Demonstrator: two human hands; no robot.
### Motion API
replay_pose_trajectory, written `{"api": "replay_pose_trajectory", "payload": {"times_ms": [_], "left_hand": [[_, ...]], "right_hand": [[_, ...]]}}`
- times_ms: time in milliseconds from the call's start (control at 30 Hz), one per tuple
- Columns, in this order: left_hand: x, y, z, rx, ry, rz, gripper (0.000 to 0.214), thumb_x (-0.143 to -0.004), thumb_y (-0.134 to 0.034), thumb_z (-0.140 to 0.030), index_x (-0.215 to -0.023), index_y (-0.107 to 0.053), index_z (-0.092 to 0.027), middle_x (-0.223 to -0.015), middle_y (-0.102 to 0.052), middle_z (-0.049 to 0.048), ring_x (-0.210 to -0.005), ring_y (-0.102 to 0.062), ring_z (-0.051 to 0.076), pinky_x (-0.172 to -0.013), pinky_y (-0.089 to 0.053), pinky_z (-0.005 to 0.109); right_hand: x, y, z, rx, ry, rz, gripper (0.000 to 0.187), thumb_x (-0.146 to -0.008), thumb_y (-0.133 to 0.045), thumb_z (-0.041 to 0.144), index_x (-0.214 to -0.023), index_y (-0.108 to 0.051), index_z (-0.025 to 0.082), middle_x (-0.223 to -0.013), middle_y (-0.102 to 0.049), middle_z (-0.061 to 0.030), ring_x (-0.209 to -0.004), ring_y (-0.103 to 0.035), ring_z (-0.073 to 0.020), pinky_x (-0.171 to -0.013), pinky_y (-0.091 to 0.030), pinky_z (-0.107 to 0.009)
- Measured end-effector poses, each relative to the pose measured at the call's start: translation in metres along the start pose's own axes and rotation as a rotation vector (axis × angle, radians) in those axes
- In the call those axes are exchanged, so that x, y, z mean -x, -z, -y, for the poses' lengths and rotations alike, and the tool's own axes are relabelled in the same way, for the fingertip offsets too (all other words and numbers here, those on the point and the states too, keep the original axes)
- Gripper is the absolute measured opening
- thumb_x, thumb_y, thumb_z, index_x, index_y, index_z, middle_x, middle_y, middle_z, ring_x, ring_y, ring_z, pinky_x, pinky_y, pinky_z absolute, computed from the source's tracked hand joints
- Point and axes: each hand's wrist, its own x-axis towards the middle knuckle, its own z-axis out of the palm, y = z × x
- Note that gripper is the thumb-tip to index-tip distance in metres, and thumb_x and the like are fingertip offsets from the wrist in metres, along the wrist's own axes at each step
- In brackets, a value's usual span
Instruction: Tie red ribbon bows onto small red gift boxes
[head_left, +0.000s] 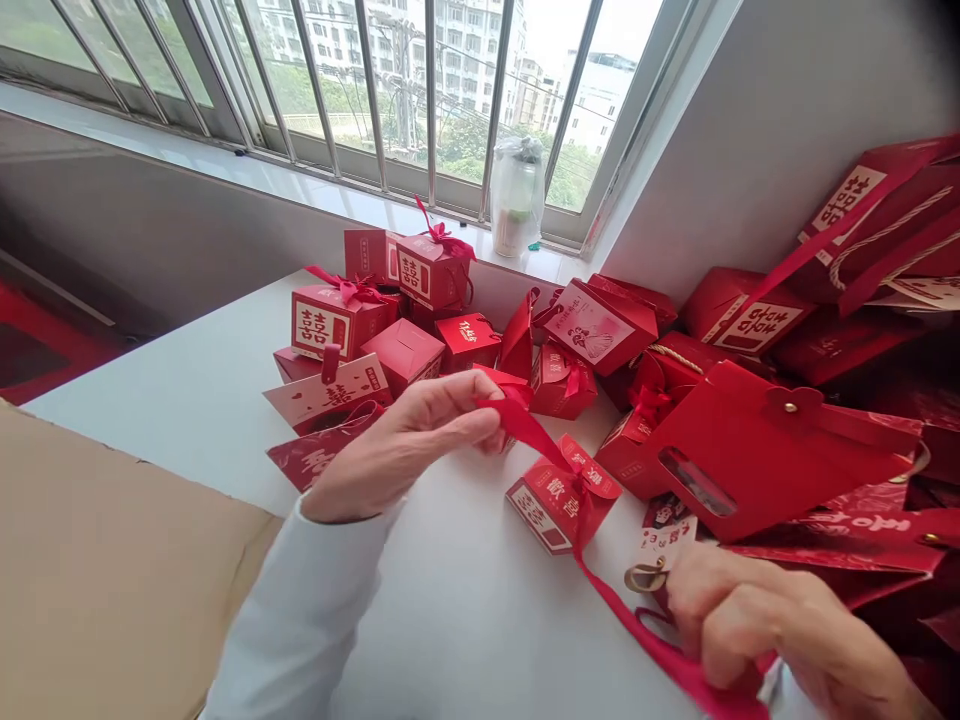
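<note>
A small red gift box (552, 508) with pale characters on its sides sits on the white table, tilted toward the camera. Red ribbon (536, 432) is tied over its top, and its two ends stretch out to either side. My left hand (420, 435) pinches one end above and left of the box, fingers closed. At the lower right, my right hand (780, 620) is closed around the other end, which trails past its fingers. Between the hands the ribbon runs through the knot on the box.
Several red gift boxes (322, 318) are stacked at the back left. More red boxes and bags (795, 450) crowd the right side. Brown cardboard (120, 580) lies at the left. A plastic-wrapped cup (517, 200) stands on the sill by the barred window.
</note>
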Motion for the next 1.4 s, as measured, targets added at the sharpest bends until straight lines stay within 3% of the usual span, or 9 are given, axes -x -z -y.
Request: {"api": "replay_pose_trajectory", "payload": {"times_ms": [67,100,200,367,500,733,967,1200,1400], "left_hand": [[-0.018,-0.017,0.012,-0.062,-0.039,-0.132,0.028,-0.088,-0.045,-0.043,-0.098,-0.052,-0.018,-0.091,-0.061,0.0052,-0.082,-0.057,0.016,-0.071,-0.047,0.027],[-0.025,-0.025,0.017,-0.125,-0.059,-0.223,0.027,-0.089,-0.045,-0.041,-0.101,-0.052,-0.018,-0.098,-0.061,0.0063,-0.089,-0.057,0.018,-0.074,-0.047,0.027],[-0.04,-0.045,0.03,-0.278,-0.183,-0.274,0.023,-0.093,-0.041,-0.034,-0.106,-0.053,-0.019,-0.109,-0.059,0.0063,-0.098,-0.056,0.018,-0.083,-0.045,0.029],[-0.051,-0.07,0.052,-0.496,-0.386,0.062,0.021,-0.092,-0.046,-0.034,-0.103,-0.058,-0.021,-0.11,-0.057,0.0054,-0.102,-0.053,0.019,-0.09,-0.042,0.03],[-0.059,-0.081,0.069,-0.656,-0.384,0.177,0.017,-0.088,-0.054,-0.026,-0.102,-0.058,-0.018,-0.111,-0.056,0.0084,-0.103,-0.051,0.021,-0.086,-0.044,0.031],[-0.043,-0.063,0.053,-0.849,-0.178,0.209,0.022,-0.085,-0.052,-0.017,-0.063,-0.051,-0.016,-0.071,-0.055,0.0031,-0.07,-0.051,0.016,-0.061,-0.035,0.025],[-0.033,-0.037,0.043,-0.724,-0.208,0.208,0.026,-0.087,-0.046,-0.022,-0.062,-0.046,-0.016,-0.06,-0.046,-0.0026,-0.058,-0.04,0.01,-0.055,-0.026,0.023],[-0.035,-0.021,0.044,-0.882,0.032,0.199,0.019,-0.075,-0.051,-0.012,-0.057,-0.046,-0.016,-0.055,-0.042,-0.0017,-0.052,-0.038,0.011,-0.05,-0.02,0.025],[-0.034,-0.021,0.042,-0.922,0.07,0.22,0.017,-0.072,-0.051,-0.01,-0.057,-0.047,-0.016,-0.059,-0.049,-0.0001,-0.055,-0.041,0.012,-0.05,-0.021,0.025]], "right_hand": [[-0.004,0.005,-0.004,-0.035,0.073,0.347,0.026,-0.076,-0.063,0.055,-0.079,-0.068,0.03,-0.068,-0.065,-0.0012,-0.06,-0.062,-0.017,-0.058,-0.053,-0.027],[-0.007,0.006,-0.007,0.016,0.018,0.373,0.023,-0.076,-0.066,0.049,-0.089,-0.068,0.031,-0.078,-0.068,-0.0015,-0.068,-0.065,-0.0179,-0.063,-0.054,-0.026],[-0.016,-0.005,-0.018,0.093,-0.206,0.266,0.021,-0.085,-0.056,0.043,-0.098,-0.064,0.028,-0.081,-0.067,-0.001,-0.066,-0.064,-0.0161,-0.059,-0.054,-0.023],[-0.014,-0.065,-0.034,0.382,-0.395,-0.062,0.05,-0.082,-0.053,0.057,-0.117,-0.053,0.022,-0.101,-0.064,-0.0103,-0.081,-0.066,-0.0259,-0.061,-0.054,-0.032],[-0.008,-0.1,-0.039,0.588,-0.437,-0.145,0.068,-0.083,-0.054,0.049,-0.138,-0.033,0.016,-0.12,-0.053,-0.0203,-0.094,-0.063,-0.0345,-0.062,-0.054,-0.039],[-0.022,-0.079,-0.072,0.351,-0.236,-0.099,0.051,-0.079,-0.035,0.008,-0.127,-0.046,0.021,-0.127,-0.051,-0.0084,-0.117,-0.051,-0.0227,-0.096,-0.044,-0.038],[-0.039,-0.075,-0.067,0.157,-0.229,-0.209,0.023,-0.091,-0.045,0.028,-0.108,-0.058,0.021,-0.108,-0.063,-0.0055,-0.1,-0.058,-0.0197,-0.087,-0.045,-0.033],[-0.058,-0.09,-0.061,0.217,-0.105,-0.074,0.013,-0.088,-0.052,0.024,-0.096,-0.062,0.02,-0.093,-0.063,-0.0044,-0.091,-0.055,-0.0206,-0.08,-0.043,-0.032],[-0.064,-0.09,-0.061,0.12,-0.244,-0.07,0.014,-0.089,-0.048,0.026,-0.092,-0.06,0.021,-0.08,-0.065,0.0,-0.074,-0.059,-0.0166,-0.068,-0.043,-0.027]]}}
